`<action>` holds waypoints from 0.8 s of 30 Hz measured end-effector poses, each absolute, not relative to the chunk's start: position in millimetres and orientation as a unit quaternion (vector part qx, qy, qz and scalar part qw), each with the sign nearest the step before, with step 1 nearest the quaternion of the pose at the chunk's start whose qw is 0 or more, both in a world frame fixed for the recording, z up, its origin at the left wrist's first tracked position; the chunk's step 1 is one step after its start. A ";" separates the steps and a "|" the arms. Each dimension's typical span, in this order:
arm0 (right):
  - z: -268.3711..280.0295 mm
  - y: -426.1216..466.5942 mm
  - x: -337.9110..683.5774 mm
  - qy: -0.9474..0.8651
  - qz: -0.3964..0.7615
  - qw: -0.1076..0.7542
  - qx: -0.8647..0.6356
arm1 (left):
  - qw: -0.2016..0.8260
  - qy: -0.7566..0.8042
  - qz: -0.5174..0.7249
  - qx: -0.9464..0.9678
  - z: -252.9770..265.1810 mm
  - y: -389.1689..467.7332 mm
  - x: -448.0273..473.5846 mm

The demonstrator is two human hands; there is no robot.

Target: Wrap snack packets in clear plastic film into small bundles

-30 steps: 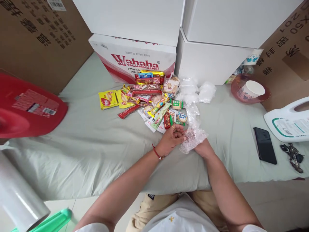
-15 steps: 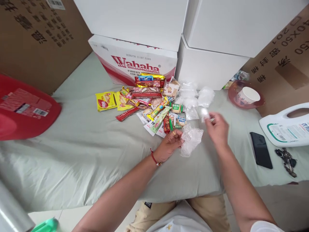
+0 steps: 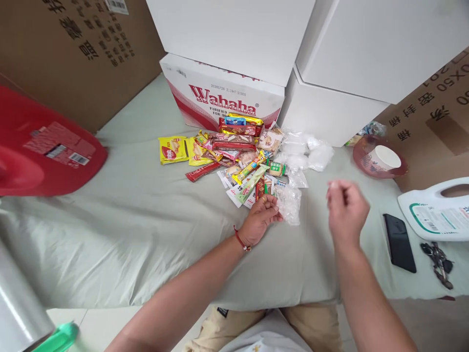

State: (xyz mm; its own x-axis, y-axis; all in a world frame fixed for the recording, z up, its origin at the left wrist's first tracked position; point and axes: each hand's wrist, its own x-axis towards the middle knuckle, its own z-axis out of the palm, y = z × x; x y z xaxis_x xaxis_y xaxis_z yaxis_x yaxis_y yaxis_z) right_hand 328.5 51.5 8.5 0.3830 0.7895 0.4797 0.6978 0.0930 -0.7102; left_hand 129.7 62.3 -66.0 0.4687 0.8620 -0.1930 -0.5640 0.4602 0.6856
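Note:
My left hand (image 3: 264, 215) pinches the edge of a crumpled clear plastic bag (image 3: 289, 205), just in front of the snack pile. To the right, my right hand (image 3: 346, 208) is raised over the cloth with its fingers curled closed. It is slightly blurred, and whatever it might hold is hidden. Several clear, whitish plastic bags (image 3: 318, 155) lie bunched beside the snacks. The pile mixes yellow packets (image 3: 173, 149), chocolate-coloured bars (image 3: 234, 142), a pale green stick packet (image 3: 252, 185) and small wrapped biscuits (image 3: 275, 168).
Behind the snacks stand a Wahaha carton (image 3: 223, 100) and white boxes (image 3: 337, 105). A red jug (image 3: 47, 151) is at the left. On the right are a paper cup (image 3: 384, 160) in a reddish bowl (image 3: 361, 159), a white detergent bottle (image 3: 439, 210), a phone (image 3: 399, 243) and keys (image 3: 438, 264).
My right hand has drawn back to the right from near the whitish bags; the small white thing at its fingertips no longer shows. My left hand keeps its bag. The view has shifted slightly.

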 end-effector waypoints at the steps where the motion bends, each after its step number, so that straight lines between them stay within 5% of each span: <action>1: 0.9 26.6 315.2 -0.570 0.088 0.473 -0.666 | 0.814 0.266 0.439 0.272 -65.7 61.8 130.0; 6: -35.0 -16.5 280.6 -0.599 0.178 0.394 -0.674 | 0.777 0.290 0.434 0.353 -68.9 58.9 134.7; 11: -45.2 -11.2 300.8 -0.435 0.313 0.492 -0.686 | 0.741 0.322 0.436 0.398 -72.8 60.6 137.1; 19: -41.0 -15.1 304.4 -0.296 0.317 0.615 -0.659 | 0.730 0.290 0.463 0.412 -72.8 58.0 135.1; 24: -40.2 -17.6 312.2 -0.235 0.432 0.595 -0.636 | 0.813 0.256 0.434 0.291 -65.2 56.4 133.4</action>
